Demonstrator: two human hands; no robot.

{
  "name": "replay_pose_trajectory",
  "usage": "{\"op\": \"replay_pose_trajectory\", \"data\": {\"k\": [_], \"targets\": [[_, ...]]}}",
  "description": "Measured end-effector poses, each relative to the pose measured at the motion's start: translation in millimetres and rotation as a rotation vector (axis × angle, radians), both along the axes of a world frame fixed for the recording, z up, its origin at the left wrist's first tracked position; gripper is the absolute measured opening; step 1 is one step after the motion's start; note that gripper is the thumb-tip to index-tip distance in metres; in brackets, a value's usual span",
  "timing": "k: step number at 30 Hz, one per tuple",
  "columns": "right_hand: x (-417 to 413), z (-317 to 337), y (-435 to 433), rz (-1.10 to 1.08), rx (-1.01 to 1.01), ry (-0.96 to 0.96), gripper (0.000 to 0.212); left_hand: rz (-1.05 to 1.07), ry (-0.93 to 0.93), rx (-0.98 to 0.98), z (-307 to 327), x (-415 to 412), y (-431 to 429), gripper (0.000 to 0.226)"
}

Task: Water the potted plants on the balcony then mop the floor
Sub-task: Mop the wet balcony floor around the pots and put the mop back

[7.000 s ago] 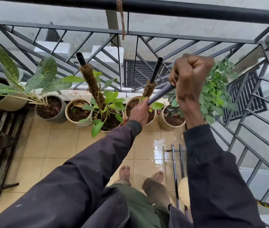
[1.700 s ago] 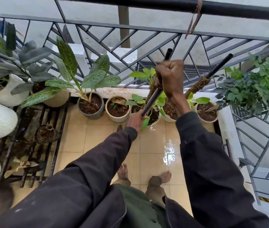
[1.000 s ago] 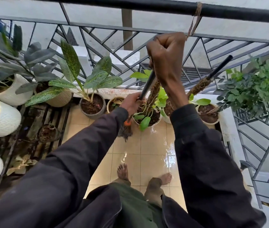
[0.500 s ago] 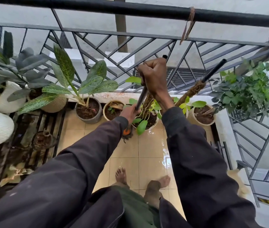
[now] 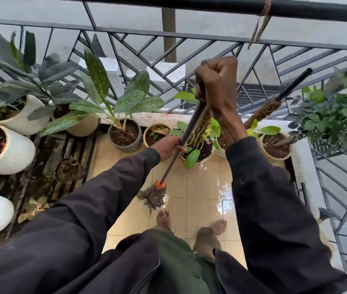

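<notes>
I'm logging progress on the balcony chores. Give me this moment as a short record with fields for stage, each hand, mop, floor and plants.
stage: mopping, with the mop on the floor
right hand: grips the upper part of the mop handle
left hand: holds the handle lower down
mop head: on the tiles, just ahead of the bare feet
floor: beige tiles, wet sheen right of the mop head
potted plants: in a row along the railing
</notes>
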State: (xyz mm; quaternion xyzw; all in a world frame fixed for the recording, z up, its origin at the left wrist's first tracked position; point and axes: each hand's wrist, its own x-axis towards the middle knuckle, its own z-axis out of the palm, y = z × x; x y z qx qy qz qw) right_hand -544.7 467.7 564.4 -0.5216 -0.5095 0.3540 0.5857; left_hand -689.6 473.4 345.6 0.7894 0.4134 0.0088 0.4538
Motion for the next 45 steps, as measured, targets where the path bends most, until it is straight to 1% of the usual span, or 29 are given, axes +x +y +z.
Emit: {"op": "replay_pose_trajectory", "data": {"k": [4,7,9,11,13,15,17,19,21,23,28,31,34,37,39,42,45], "targets": [[5.6,18.3,9.3,-0.057,0.082,-0.032,0.028,0.021,-0.055,0.042,19.3,14.9,28.0,0.009],[0.0,8.2,11.7,-0.038,0.126,-0.124,0.026,0.172,-0.072,0.024,13.4,31.2,33.7,0.01],[-8.4,-13.1,9.7,-0.013,0.112,-0.191,0.034,0.28,-0.062,0.008,-7.7,40.0,32.2,0.016],[-14.0,-35.1,4.6,0.027,0.059,-0.196,0.046,0.32,-0.029,-0.024,-31.8,44.0,30.4,0.018],[-12.2,-43.7,7.3,0.046,0.026,-0.165,0.05,0.365,-0.021,-0.017,-35.2,47.7,28.2,0.017],[-4.5,-42.3,16.8,0.066,0.001,-0.158,0.048,0.415,-0.026,-0.027,-29.8,51.5,27.6,0.016],[4.1,-36.2,24.1,0.065,-0.019,-0.164,0.04,0.408,-0.019,-0.042,-25.6,57.3,31.1,0.014],[11.7,-35.4,26.4,0.092,-0.05,-0.146,0.031,0.385,0.021,0.006,-26.9,61.2,33.5,0.014],[18.1,-36.1,24.7,0.112,-0.082,-0.126,0.032,0.361,0.036,0.068,-27.8,62.8,29.5,0.012],[24.5,-35.4,23.5,0.127,-0.091,-0.107,0.034,0.338,0.048,0.081,-27.1,62.0,21.6,0.009],[34.3,-33.7,17.1,0.162,-0.12,-0.027,0.03,0.234,0.131,0.03,-29.2,50.9,4.2,0.013],[34.6,-34.4,9.7,0.192,-0.124,-0.016,0.025,0.146,0.175,-0.022,-31.0,40.8,-3.5,0.008],[35.7,-23.1,13.8,0.182,-0.081,-0.005,0.027,0.114,0.13,-0.012,-24.0,40.3,-0.8,0.008],[41.4,-6.2,24.4,0.147,-0.033,0.033,0.031,0.126,0.093,0.047,-10.2,48.5,13.2,0.008],[46.9,-0.4,30.8,0.132,0.008,0.041,0.028,0.143,0.081,0.071,-2.7,55.3,24.9,0.01],[50.7,0.1,40.8,0.113,0.059,-0.008,0.031,0.23,0.071,0.121,4.5,70.1,42.2,0.011],[49.4,-10.9,46.8,0.072,0.076,-0.085,0.032,0.321,0.043,0.108,2.4,85.0,52.1,0.009]]}}
